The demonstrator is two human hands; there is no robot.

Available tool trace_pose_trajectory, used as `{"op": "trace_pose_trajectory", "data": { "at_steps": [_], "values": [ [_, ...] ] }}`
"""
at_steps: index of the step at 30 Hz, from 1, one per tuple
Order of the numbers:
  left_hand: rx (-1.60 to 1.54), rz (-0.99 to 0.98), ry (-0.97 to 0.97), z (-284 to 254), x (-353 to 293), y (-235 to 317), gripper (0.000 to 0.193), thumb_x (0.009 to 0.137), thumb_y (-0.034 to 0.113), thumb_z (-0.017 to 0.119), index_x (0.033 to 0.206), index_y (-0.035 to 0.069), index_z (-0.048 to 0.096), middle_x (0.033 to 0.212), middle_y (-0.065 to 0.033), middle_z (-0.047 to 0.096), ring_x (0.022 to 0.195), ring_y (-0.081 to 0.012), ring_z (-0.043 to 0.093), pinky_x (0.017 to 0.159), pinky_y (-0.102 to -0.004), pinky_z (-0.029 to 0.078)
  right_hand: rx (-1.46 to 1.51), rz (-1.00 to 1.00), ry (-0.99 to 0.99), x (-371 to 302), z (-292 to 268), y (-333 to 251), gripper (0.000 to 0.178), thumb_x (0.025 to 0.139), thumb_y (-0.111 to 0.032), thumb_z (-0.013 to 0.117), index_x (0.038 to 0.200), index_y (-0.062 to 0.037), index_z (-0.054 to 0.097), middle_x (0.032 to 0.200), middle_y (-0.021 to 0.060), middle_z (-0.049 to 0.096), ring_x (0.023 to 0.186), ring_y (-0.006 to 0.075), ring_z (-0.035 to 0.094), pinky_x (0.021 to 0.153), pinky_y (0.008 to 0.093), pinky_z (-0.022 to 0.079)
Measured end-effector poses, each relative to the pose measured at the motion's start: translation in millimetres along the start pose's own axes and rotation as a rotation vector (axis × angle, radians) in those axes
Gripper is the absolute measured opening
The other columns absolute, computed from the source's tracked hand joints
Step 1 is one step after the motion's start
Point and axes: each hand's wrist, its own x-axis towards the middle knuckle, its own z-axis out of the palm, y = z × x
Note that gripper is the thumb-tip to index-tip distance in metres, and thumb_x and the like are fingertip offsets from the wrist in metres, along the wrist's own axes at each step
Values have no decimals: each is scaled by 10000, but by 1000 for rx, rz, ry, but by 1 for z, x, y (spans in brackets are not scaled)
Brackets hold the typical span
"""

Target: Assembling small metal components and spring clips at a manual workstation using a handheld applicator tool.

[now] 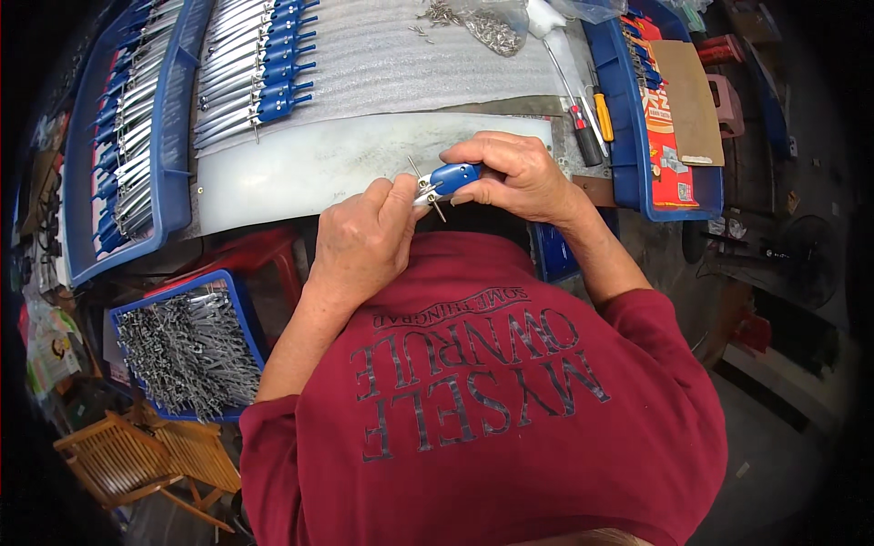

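Over the front edge of the worktable I hold a small assembly (452,178), with a blue end piece, a silver metal body and a thin metal rod crossing it. My left hand (366,235) is closed round its silver end, which the fingers mostly cover. The blue end is pinched between the thumb and fingers of my right hand (521,176). Beyond my hands lies a white board (273,177). Similar blue-and-silver assemblies (259,68) lie in a stacked row at the back left of the table.
A blue tray (173,155) of like assemblies stands at far left. Below it, a blue bin (238,296) holds many grey metal parts. Small metal pieces (492,32) lie at the back. Screwdrivers (603,114) lie beside a right-hand blue tray (637,196) containing cardboard. A wooden chair (118,460) is lower left.
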Motion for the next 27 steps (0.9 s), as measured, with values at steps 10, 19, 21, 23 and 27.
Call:
{"op": "trace_pose_trajectory", "data": {
  "at_steps": [10,19,21,23,27],
  "values": [
    [-43,18,-32,-2,1,0,238,711,120,579,897,34,457,603,-76,438,441,-234,471,377,-312,381,60,-57,-75,2,-9,2,309,625,-147,680,869,2,563,727,97,582,640,202,568,548,267,440],
    [20,6,0,-2,2,3,222,703,109,581,878,30,470,608,-79,446,438,-228,484,374,-308,384,30,7,-15,0,-4,0,295,625,-146,677,861,-1,577,748,89,594,653,193,573,564,257,442],
    [12,0,4,-2,2,4,223,703,109,580,880,31,470,609,-80,448,438,-230,485,374,-310,385,20,5,-13,0,-5,1,294,626,-146,676,861,-1,577,749,88,594,657,192,573,566,257,442],
    [5,-5,8,-1,2,4,223,703,109,579,882,31,470,611,-81,449,437,-231,486,373,-312,386,9,3,-10,0,-5,1,293,628,-147,676,862,-1,576,749,86,594,661,190,573,568,257,441],
    [13,-18,11,-1,2,4,223,706,109,575,889,33,472,610,-82,449,438,-234,488,372,-318,388,-8,41,-14,0,-5,0,294,629,-149,675,863,-1,575,757,85,594,667,188,573,573,254,441]
  ]
}}
